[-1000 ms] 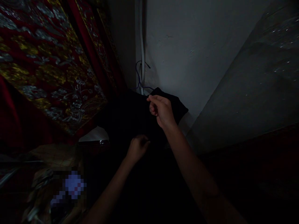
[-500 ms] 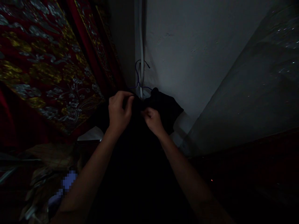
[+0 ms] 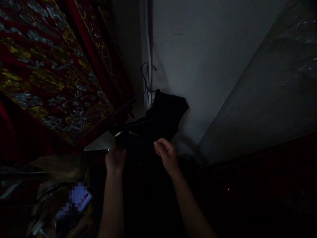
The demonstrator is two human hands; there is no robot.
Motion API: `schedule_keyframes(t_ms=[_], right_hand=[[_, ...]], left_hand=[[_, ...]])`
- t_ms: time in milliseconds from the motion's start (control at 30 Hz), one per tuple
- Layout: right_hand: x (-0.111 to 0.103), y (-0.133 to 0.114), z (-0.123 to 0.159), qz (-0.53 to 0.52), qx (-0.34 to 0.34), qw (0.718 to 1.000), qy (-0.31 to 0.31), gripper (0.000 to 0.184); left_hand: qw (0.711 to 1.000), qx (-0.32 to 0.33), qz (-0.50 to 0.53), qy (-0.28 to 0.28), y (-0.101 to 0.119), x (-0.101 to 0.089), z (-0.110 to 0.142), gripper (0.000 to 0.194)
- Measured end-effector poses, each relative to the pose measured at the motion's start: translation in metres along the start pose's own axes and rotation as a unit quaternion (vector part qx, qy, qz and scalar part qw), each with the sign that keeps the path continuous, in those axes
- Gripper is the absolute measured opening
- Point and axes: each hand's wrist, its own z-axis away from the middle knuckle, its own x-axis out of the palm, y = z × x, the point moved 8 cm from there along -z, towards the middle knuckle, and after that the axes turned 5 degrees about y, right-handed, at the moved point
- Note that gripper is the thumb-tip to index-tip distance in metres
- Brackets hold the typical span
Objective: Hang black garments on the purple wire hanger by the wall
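A black garment (image 3: 163,115) hangs on a thin purple hanger (image 3: 145,79) hooked by the white strip in the wall corner. My left hand (image 3: 115,160) is closed on the garment's lower left edge, where a small light tag shows. My right hand (image 3: 165,152) is curled into a pinch on the dark cloth just right of the middle, below the hanger. Most of the garment below my hands is lost in darkness.
A red cloth with gold and silver embroidery (image 3: 49,72) hangs at the left. The white wall (image 3: 203,49) is behind the garment, and a grey slanted panel (image 3: 267,96) stands at the right. Cluttered items and a blurred patch (image 3: 74,198) lie at lower left.
Both hands have dropped from the garment's top near the hanger to its lower part. The hanger's left arm now shows bare, and the garment hangs lower on that side.
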Motion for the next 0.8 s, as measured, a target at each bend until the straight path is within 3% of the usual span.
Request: schedule_keyframes(t_ms=[67,167,233,333,400,467,500,567,667,733,800], right_hand=[[-0.019,0.006,-0.001,0.04,-0.017,0.998,0.052,0.032],[-0.035,0.006,0.0,0.12,-0.056,0.987,0.087,0.025],[-0.025,0.007,0.004,0.127,-0.07,0.989,0.027,0.027],[0.01,0.014,0.017,0.066,-0.048,0.987,-0.137,0.056],[0.02,0.017,0.019,0.037,-0.023,0.986,-0.158,0.053],[0.016,0.016,0.012,0.036,-0.005,0.991,-0.129,0.036],[0.014,0.013,0.008,0.041,0.002,0.99,-0.133,0.028],[0.012,-0.001,0.001,0.053,0.002,0.98,-0.19,0.023],[0.007,-0.035,-0.013,0.078,-0.04,0.957,-0.275,0.03],[-0.001,-0.059,-0.034,0.096,-0.103,0.957,-0.252,0.04],[-0.013,-0.074,-0.061,0.11,-0.167,0.965,-0.168,0.051]], left_hand=[[1.0,-0.025,-0.009,-0.005,-0.014,0.009,0.011,0.011],[0.996,-0.02,-0.032,-0.078,-0.02,0.039,0.031,0.009],[0.99,0.011,-0.067,-0.121,-0.02,0.058,0.048,0.017],[0.965,0.098,-0.187,-0.153,-0.02,0.08,0.073,0.021],[0.924,0.184,-0.281,-0.181,-0.015,0.094,0.086,0.017],[0.876,0.263,-0.349,-0.203,-0.009,0.102,0.095,0.014],[0.858,0.282,-0.372,-0.214,-0.008,0.103,0.095,0.014],[0.836,0.254,-0.409,-0.262,-0.017,0.095,0.091,0.024],[0.79,0.115,-0.481,-0.364,-0.053,0.068,0.082,0.038],[0.736,0.045,-0.543,-0.402,-0.072,0.045,0.077,0.036],[0.705,0.035,-0.581,-0.406,-0.073,0.03,0.069,0.034]])
